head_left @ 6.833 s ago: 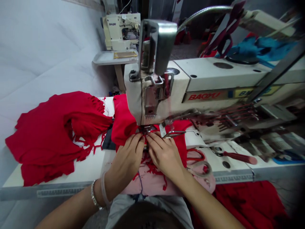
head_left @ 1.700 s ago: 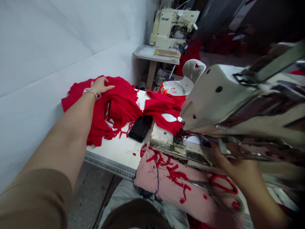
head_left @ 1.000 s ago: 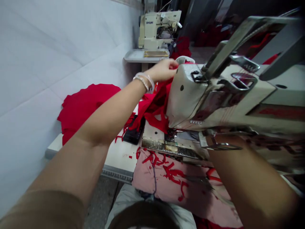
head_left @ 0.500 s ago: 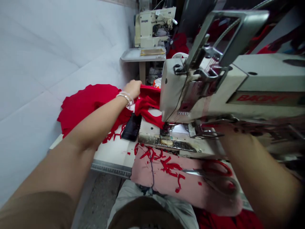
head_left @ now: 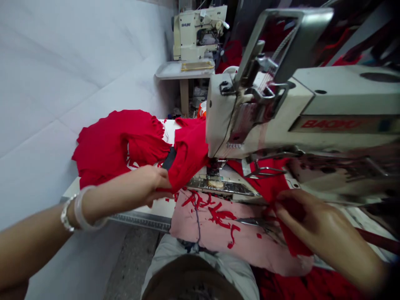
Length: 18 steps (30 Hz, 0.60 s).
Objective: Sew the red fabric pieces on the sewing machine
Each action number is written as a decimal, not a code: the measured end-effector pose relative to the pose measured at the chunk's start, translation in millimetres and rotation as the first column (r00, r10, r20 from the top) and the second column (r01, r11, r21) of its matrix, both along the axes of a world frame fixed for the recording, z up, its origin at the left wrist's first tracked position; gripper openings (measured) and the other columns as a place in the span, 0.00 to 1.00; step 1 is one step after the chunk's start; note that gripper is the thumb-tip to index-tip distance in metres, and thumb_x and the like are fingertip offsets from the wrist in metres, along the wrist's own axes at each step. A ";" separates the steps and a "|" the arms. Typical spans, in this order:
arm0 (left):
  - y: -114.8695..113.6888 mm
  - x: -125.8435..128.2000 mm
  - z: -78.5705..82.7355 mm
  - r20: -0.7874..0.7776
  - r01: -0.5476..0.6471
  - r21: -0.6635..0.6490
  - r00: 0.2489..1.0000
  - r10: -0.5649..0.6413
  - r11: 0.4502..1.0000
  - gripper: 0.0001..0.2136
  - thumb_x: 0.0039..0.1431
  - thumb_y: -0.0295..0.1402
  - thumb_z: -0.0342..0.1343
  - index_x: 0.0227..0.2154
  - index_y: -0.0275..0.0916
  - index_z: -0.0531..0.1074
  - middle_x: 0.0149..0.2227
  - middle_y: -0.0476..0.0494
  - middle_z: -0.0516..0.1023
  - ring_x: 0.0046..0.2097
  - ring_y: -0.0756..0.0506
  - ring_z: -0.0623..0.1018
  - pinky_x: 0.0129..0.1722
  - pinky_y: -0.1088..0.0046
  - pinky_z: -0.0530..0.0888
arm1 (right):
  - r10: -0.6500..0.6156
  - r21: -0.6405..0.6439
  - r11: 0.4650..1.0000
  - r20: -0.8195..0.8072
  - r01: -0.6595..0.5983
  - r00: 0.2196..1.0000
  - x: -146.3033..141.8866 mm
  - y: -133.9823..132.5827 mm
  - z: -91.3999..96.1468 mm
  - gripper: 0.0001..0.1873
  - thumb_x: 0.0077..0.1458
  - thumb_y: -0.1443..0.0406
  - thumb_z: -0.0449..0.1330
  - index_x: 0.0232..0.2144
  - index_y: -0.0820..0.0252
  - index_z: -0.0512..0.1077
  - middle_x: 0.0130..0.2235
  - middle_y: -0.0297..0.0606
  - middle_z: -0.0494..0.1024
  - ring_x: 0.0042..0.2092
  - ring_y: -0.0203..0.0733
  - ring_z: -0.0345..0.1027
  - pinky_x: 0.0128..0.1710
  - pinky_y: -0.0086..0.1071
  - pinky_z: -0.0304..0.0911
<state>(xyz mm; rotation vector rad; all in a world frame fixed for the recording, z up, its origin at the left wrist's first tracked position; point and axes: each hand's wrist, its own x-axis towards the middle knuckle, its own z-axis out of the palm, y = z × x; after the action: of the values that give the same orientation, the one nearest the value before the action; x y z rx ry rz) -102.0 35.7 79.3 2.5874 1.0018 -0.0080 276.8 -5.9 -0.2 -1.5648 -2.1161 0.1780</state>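
1. Garment [head_left: 191, 152], red, lies on both sides of the sewing machine [head_left: 281, 100]: one part left of the needle area, another to the right and near. Whether the two parts join behind the head is hidden from view.
2. Your left hand [head_left: 153, 183] has its fingers curled in, pinching the near edge of the left part. At that wrist you wear a beaded bracelet [head_left: 65, 214] and a pale bangle [head_left: 80, 208].
3. Your right hand [head_left: 308, 216] pinches the right part between thumb and fingers; cloth hangs below the grip, over the pink pad [head_left: 187, 216].
4. On that pad, near you, lie red scraps [head_left: 221, 214] and scissors [head_left: 250, 221] — their handles partly covered.
5. Left of the garment, a red cloth pile [head_left: 109, 139] sits on the table [head_left: 150, 214]; a dark flat object [head_left: 169, 158] shows between them — partly hidden.
6. Far off, a second machine [head_left: 190, 37] stands behind a white tray table [head_left: 168, 71].
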 end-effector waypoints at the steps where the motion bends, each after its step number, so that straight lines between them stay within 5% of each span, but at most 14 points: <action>1: -10.1 1.9 -8.0 -0.009 -0.021 0.066 1.000 0.022 0.998 0.13 0.68 0.34 0.49 0.36 0.41 0.79 0.38 0.45 0.78 0.28 0.53 0.77 0.27 0.79 0.74 | -0.010 0.007 1.000 -0.011 0.010 1.000 -3.6 0.4 -1.0 0.16 0.57 0.51 0.53 0.29 0.54 0.70 0.26 0.38 0.77 0.25 0.41 0.72 0.23 0.33 0.62; 4: -28.3 8.4 -18.4 0.062 -0.103 0.403 0.994 0.085 0.910 0.12 0.68 0.33 0.49 0.41 0.39 0.79 0.51 0.35 0.76 0.44 0.42 0.80 0.39 0.66 0.79 | -0.047 0.144 0.988 -0.003 0.047 0.999 -12.0 2.8 -4.2 0.18 0.60 0.50 0.53 0.27 0.55 0.67 0.25 0.37 0.75 0.24 0.40 0.71 0.24 0.33 0.63; 7: -28.1 9.8 -10.1 0.306 -0.220 0.448 0.949 0.083 0.866 0.11 0.67 0.30 0.51 0.46 0.40 0.77 0.55 0.35 0.75 0.54 0.40 0.77 0.49 0.61 0.78 | -0.041 0.247 0.968 0.022 0.034 0.999 -10.0 -0.7 -4.0 0.17 0.63 0.53 0.51 0.33 0.57 0.71 0.30 0.39 0.78 0.28 0.40 0.73 0.27 0.32 0.66; 10: -13.2 6.8 0.1 0.601 -0.402 0.229 0.775 0.197 0.886 0.08 0.64 0.32 0.56 0.44 0.47 0.78 0.50 0.45 0.79 0.52 0.43 0.79 0.51 0.63 0.79 | -0.036 0.169 0.985 -0.025 0.040 0.999 4.3 -11.9 -2.2 0.18 0.61 0.53 0.54 0.47 0.54 0.74 0.40 0.42 0.81 0.34 0.42 0.77 0.30 0.31 0.71; 12: 0.5 5.3 -0.3 0.747 -0.500 -0.014 0.571 0.341 0.866 0.07 0.63 0.36 0.58 0.42 0.50 0.78 0.45 0.49 0.81 0.47 0.44 0.81 0.48 0.62 0.81 | -0.035 0.035 0.999 -0.181 0.042 0.983 16.4 -22.8 -1.5 0.22 0.57 0.53 0.59 0.53 0.48 0.73 0.43 0.41 0.81 0.34 0.43 0.78 0.29 0.31 0.73; 15: 19.1 4.8 -10.3 0.795 -0.503 -0.332 0.306 0.524 0.798 0.07 0.64 0.40 0.57 0.43 0.50 0.77 0.41 0.51 0.82 0.39 0.45 0.82 0.38 0.64 0.83 | -0.155 -0.216 0.975 -0.533 0.044 0.832 28.2 -43.2 1.2 0.24 0.52 0.56 0.65 0.52 0.42 0.74 0.36 0.40 0.82 0.27 0.44 0.76 0.23 0.32 0.73; 18: 30.5 1.5 -17.3 0.758 -0.481 -0.380 0.327 0.564 0.790 0.10 0.65 0.44 0.54 0.45 0.52 0.76 0.41 0.50 0.83 0.32 0.45 0.81 0.28 0.65 0.80 | -0.302 -0.346 0.937 -0.745 0.042 0.594 25.8 -61.2 7.2 0.18 0.48 0.56 0.68 0.44 0.43 0.79 0.29 0.41 0.80 0.22 0.46 0.73 0.18 0.35 0.71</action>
<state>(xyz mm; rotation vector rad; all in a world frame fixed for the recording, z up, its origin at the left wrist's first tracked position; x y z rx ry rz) -100.6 66.2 62.0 1.6120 1.2761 1.2471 302.6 -67.1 7.0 -1.4374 -1.2396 0.9759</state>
